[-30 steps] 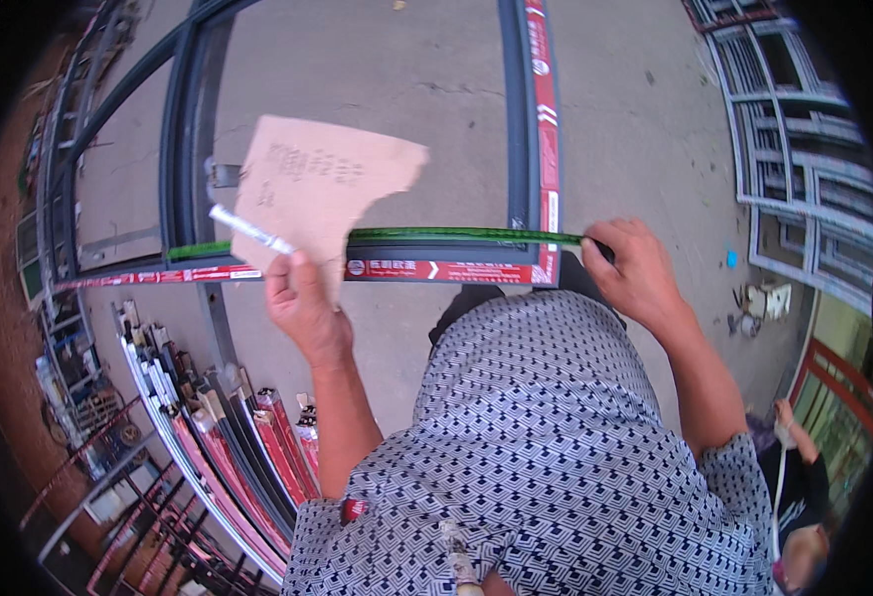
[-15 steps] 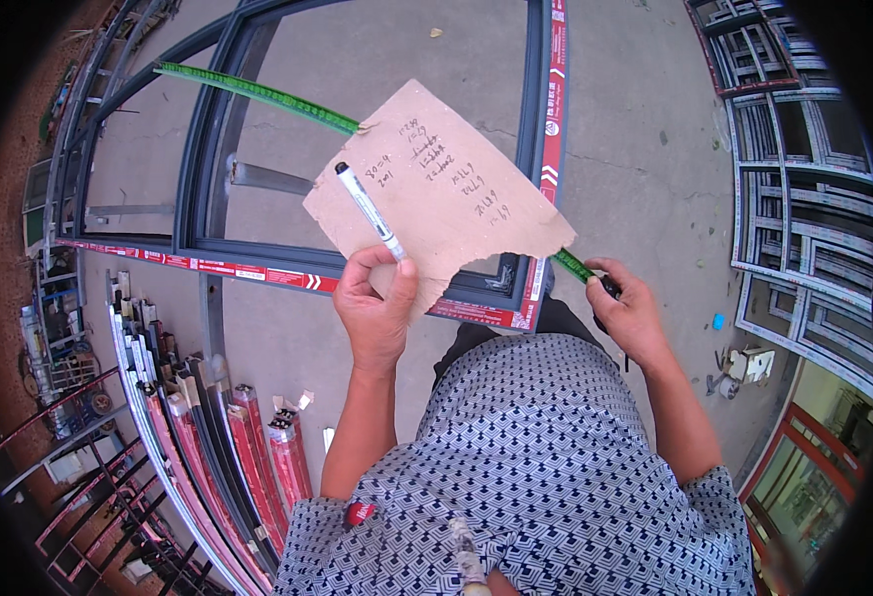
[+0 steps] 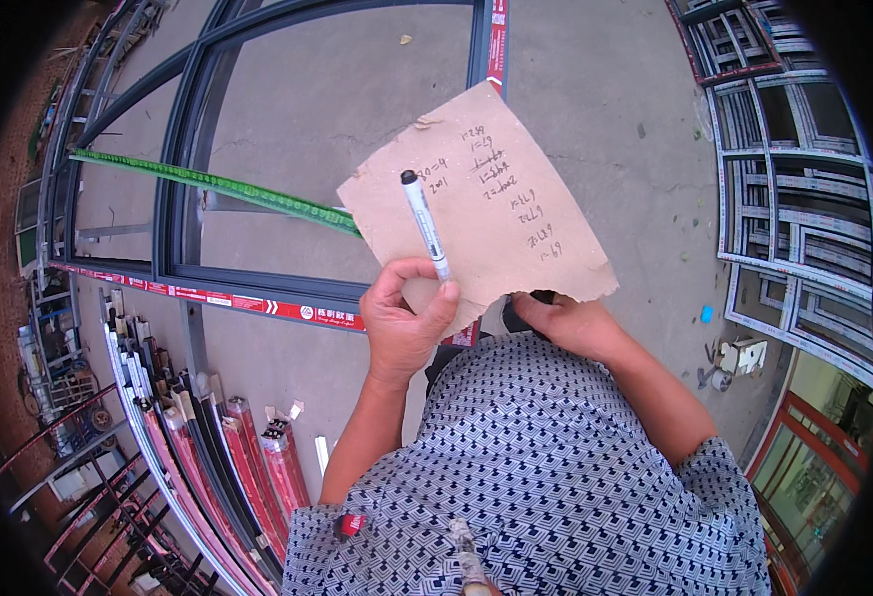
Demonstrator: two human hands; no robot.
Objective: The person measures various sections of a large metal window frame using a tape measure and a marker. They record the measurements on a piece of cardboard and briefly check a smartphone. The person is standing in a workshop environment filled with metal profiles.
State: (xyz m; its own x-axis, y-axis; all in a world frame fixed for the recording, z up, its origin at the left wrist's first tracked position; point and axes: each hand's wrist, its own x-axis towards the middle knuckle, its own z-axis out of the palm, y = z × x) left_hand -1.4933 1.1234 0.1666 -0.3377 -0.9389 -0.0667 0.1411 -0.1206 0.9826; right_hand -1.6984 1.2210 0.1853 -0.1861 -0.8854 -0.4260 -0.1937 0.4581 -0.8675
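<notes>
My left hand (image 3: 406,323) is closed, pinching a torn sheet of brown cardboard (image 3: 506,223) together with a white marker (image 3: 426,226) whose black end points up. Handwritten figures cover part of the cardboard. My right hand (image 3: 575,326) is closed around a tape measure; its case is mostly hidden under the torn lower edge of the cardboard. From behind the sheet the green tape blade (image 3: 228,189) runs out to the far left, across a dark grey window frame (image 3: 247,283) edged with red and white protective tape.
Several long profiles in red and white wrapping (image 3: 277,467) stand at the lower left. Stacked window frames (image 3: 749,189) line the right side. A red-framed glazed door (image 3: 804,447) is at the lower right. A small blue object (image 3: 707,314) lies on the concrete floor (image 3: 625,109).
My right hand has moved left, partly under the cardboard. The cardboard and marker have shifted right and turned a little. The far end of the green blade now lies farther left and nearer.
</notes>
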